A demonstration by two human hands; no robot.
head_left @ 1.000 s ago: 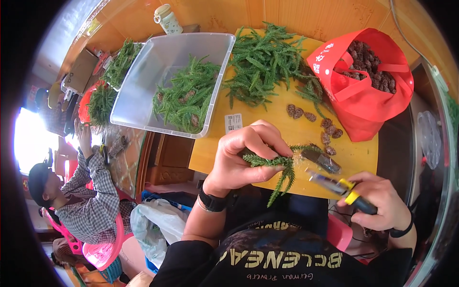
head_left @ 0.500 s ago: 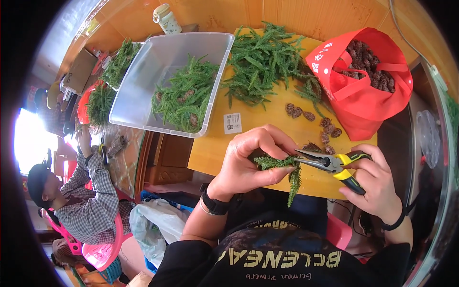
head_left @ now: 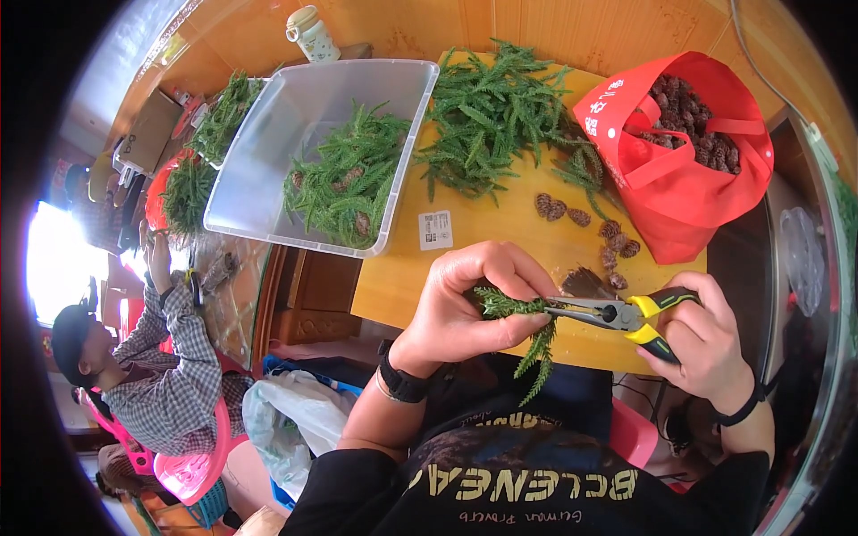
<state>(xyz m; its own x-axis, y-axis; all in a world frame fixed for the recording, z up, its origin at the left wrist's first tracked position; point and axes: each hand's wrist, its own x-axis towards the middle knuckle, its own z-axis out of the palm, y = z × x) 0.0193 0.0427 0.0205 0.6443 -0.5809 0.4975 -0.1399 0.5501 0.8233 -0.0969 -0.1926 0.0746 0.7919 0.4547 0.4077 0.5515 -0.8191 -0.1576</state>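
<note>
Left hand (head_left: 469, 299) fingers closed around a green sprig (head_left: 527, 326) at the table's (head_left: 500, 237) near edge, sprig tips hanging toward 6 o'clock. Right hand (head_left: 706, 344) wrapped on yellow-black pliers (head_left: 617, 314), nose touching the sprig at its 3 o'clock. Pine cones (head_left: 590, 228) at 12, red bag (head_left: 688, 152) at 1, clear bin (head_left: 322, 152) at 10.

Your pliers (head_left: 617, 314) show dull metal tips with glossy plastic grips; the tabletop (head_left: 500, 234) is smooth varnished wood, the far bin (head_left: 268, 152) clear plastic.
</note>
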